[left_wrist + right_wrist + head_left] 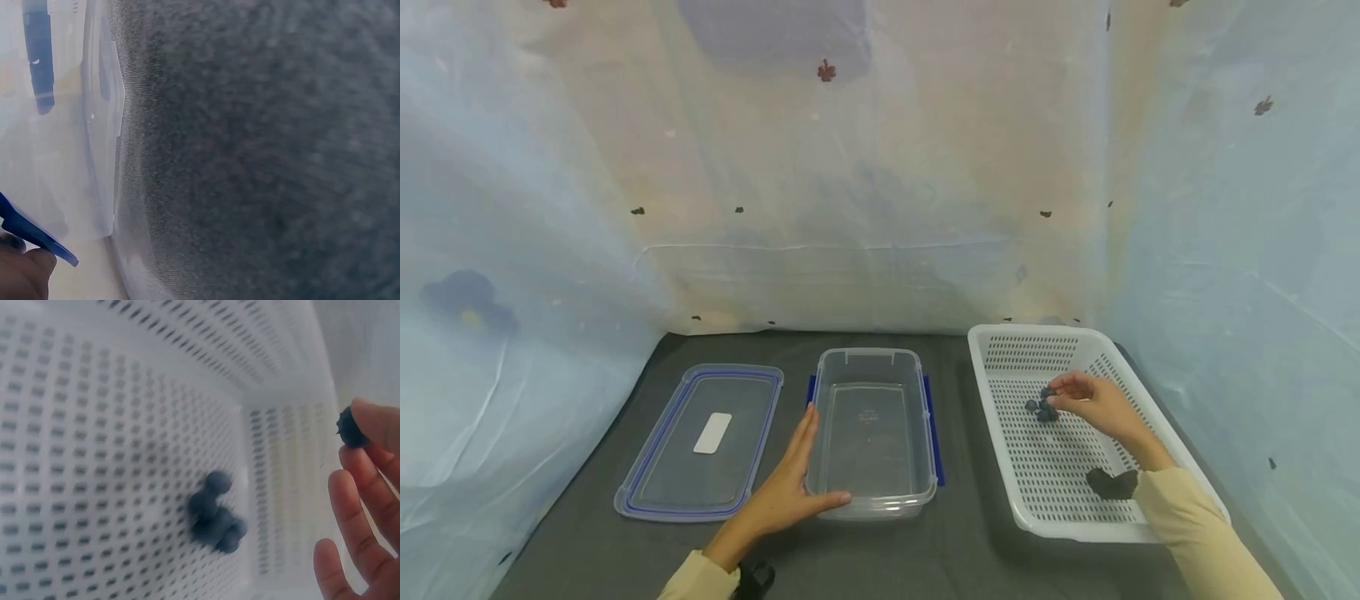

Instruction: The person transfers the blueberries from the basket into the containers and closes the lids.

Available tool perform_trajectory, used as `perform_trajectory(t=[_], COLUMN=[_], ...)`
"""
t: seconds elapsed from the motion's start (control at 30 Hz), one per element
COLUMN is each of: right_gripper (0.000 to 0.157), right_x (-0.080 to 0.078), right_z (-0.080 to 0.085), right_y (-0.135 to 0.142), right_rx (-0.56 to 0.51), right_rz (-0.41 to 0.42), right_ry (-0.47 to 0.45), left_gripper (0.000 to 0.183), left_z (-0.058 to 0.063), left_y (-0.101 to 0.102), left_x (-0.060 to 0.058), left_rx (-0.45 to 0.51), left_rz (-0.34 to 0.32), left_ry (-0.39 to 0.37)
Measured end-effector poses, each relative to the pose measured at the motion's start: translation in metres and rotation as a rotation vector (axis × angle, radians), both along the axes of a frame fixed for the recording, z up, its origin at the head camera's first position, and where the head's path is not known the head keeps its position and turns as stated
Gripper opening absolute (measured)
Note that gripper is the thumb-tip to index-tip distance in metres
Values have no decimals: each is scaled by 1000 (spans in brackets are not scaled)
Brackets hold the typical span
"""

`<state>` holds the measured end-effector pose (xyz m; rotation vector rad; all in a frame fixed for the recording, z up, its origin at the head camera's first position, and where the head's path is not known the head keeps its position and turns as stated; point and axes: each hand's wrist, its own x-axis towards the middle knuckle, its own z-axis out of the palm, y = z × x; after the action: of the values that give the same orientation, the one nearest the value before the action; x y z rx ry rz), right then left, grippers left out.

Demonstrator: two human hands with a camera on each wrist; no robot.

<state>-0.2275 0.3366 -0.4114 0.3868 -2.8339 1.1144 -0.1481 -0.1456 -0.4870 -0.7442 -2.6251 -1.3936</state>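
A single blueberry (350, 428) is pinched between the thumb and a fingertip of the right hand (1096, 404), the other fingers held loosely apart, above the white basket (1075, 532) on the right. From those fingertips a cluster of blueberries (1043, 414) is found below and slightly left, on the basket floor toward its far part. The clear container (872, 442) lies well to the left, its long axis running near to far. By the left hand (786, 492), which is nearer, its left side is touched, fingers straight, thumb spread toward its near end. No long axis is shown by the round berry.
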Motion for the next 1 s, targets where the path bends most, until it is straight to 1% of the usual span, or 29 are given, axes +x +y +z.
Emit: perform_trajectory(t=[0.1,0.23,0.37,0.5,0.6,0.7,0.83,1.0], right_gripper=[30,30,30,30,32,32,31,29], right_x=[1,4,3,1,2,2,-2,-12], right_z=[10,21,30,40,49,57,63,61], right_y=[-10,-27,-47,-68,-84,-101,-125,-155], right_rx=[-7,-51,-121,-166,-200,-227,-257,-309], right_rz=[2,10,31,48,60,77,115,171], right_ry=[27,42,40,26,20,41,76,82], left_gripper=[123,123,122,122,121,120,119,120], left_z=[0,2,7,10,11,10,8,8], left_y=[0,1,2,3,4,5,6,4], left_x=[-3,-6,-6,-6,-6,-7,-9,-9], left_rx=[-7,-32,-56,-85,-95,-98,-90,-71], left_rz=[-6,-4,3,23,38,42,40,37], left_ry=[-3,-11,-20,-22,-24,-20,-25,-49])
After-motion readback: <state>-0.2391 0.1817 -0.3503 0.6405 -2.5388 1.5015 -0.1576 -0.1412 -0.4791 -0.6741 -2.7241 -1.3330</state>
